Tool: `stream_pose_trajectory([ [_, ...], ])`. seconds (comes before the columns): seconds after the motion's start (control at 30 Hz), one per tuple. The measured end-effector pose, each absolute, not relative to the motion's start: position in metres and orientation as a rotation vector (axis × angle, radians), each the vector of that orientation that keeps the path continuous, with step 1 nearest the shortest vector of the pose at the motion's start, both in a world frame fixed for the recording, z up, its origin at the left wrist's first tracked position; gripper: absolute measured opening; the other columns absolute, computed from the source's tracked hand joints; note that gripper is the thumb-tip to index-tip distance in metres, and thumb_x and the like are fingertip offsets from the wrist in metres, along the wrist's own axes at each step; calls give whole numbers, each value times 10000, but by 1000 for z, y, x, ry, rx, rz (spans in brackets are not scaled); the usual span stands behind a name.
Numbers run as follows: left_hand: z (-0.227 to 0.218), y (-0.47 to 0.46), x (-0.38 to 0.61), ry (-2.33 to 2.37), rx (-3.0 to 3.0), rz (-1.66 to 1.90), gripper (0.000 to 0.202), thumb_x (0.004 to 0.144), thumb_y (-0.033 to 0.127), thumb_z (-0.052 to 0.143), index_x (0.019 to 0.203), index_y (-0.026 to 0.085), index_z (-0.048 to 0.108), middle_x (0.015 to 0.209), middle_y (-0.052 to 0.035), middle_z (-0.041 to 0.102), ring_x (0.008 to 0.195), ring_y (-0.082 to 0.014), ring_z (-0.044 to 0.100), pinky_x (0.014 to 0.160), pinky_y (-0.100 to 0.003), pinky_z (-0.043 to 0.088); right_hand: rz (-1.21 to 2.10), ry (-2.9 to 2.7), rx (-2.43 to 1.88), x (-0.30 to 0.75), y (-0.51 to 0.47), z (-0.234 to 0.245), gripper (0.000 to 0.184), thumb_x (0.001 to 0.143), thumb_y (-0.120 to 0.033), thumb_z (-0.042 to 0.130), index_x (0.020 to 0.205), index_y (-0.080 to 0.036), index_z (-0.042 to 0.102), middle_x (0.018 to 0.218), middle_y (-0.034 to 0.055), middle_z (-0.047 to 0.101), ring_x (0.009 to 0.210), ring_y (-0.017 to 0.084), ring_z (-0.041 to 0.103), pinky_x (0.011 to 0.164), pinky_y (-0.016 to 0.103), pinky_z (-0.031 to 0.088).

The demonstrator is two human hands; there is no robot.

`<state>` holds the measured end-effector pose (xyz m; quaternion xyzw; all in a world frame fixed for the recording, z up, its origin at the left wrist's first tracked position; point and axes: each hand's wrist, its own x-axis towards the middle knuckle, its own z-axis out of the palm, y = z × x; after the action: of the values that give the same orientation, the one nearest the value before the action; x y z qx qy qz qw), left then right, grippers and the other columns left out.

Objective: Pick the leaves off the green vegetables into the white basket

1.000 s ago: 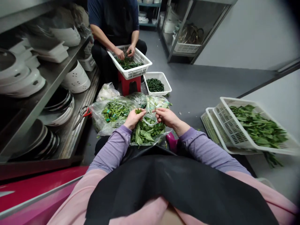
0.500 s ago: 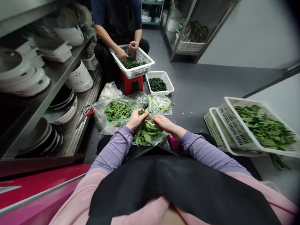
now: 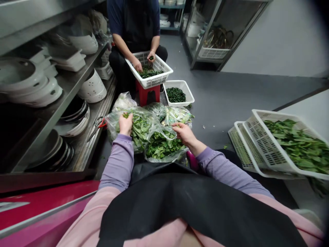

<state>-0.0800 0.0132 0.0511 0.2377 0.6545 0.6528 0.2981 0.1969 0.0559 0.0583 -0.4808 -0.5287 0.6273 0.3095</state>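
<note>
My left hand (image 3: 125, 124) is closed around a bunch of leafy greens (image 3: 138, 133), whose leaves spread to the right over a plastic bag at the left. My right hand (image 3: 186, 135) is raised above the right rim of an open plastic bag (image 3: 180, 155). Its thumb and fingertips are pinched together, with perhaps a small yellowish bit that I cannot make out. Loose leaves (image 3: 163, 144) lie in that open bag, between and below my two hands.
Red-handled scissors (image 3: 99, 125) lie by the left shelf, among stacked white dishes (image 3: 33, 92). Ahead, a co-worker handles greens in a white basket (image 3: 151, 82) on a red stool (image 3: 146, 93). White baskets (image 3: 269, 133) with greens stand right. Another basket (image 3: 191, 97) holds dark green pods.
My hands have moved apart. The left has carried the bunch leftward over the left bag; the right has shifted slightly right. The leaves in the near bag are now uncovered.
</note>
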Motion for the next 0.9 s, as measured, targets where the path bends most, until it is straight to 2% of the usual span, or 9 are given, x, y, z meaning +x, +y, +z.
stream_pose_trajectory([
  [0.13,64,2,-38,1186,663,1457,349,671,353,716,894,95,643,734,-32,605,595,-90,548,580,-222,437,1179,-1928,-1110,184,41,71,155,724,-288,570,799,-197,671,585,-23,551,557,115,474,608,264,380],
  [0.23,71,-2,-7,920,670,1295,420,667,402,722,976,125,656,848,-61,646,734,-140,609,680,-264,486,982,-2122,-981,173,36,84,165,760,-306,579,840,-212,688,819,33,652,762,157,558,758,293,400],
  [0.37,74,-3,15,844,697,1226,398,673,401,720,971,144,665,891,-72,665,882,-205,627,755,-295,494,972,-2241,-955,165,34,84,174,709,-321,658,847,-216,679,860,38,655,803,170,556,766,296,400],
  [0.5,75,-4,20,784,669,1166,429,659,377,738,1013,149,655,908,-87,677,925,-230,628,804,-330,487,1234,-2031,-982,165,38,73,163,725,-317,622,794,-180,675,816,25,662,750,153,566,751,289,417],
  [0.6,73,-4,21,765,640,1149,406,647,303,753,1010,151,653,877,-84,685,900,-227,636,810,-351,482,1332,-1902,-988,167,39,67,199,742,-329,590,824,-174,683,819,23,671,772,157,580,782,299,424],
  [0.7,65,0,22,812,606,1217,360,639,275,747,958,137,657,840,-76,686,823,-199,644,791,-345,483,1204,-1797,-1041,169,40,63,201,725,-357,605,796,-179,666,804,24,652,775,159,572,774,292,423],
  [0.8,53,8,15,991,593,1353,283,658,304,714,866,124,647,685,-36,646,657,-159,621,685,-316,487,1179,-1540,-1143,179,50,60,217,743,-394,571,767,-184,616,718,6,598,675,127,528,666,255,421],
  [0.9,46,15,2,1408,713,1474,144,681,257,680,694,127,620,485,29,506,452,-91,475,509,-236,399,1233,-1197,-1233,199,72,62,214,791,-393,476,795,-196,559,589,-35,496,500,86,393,486,219,341],
])
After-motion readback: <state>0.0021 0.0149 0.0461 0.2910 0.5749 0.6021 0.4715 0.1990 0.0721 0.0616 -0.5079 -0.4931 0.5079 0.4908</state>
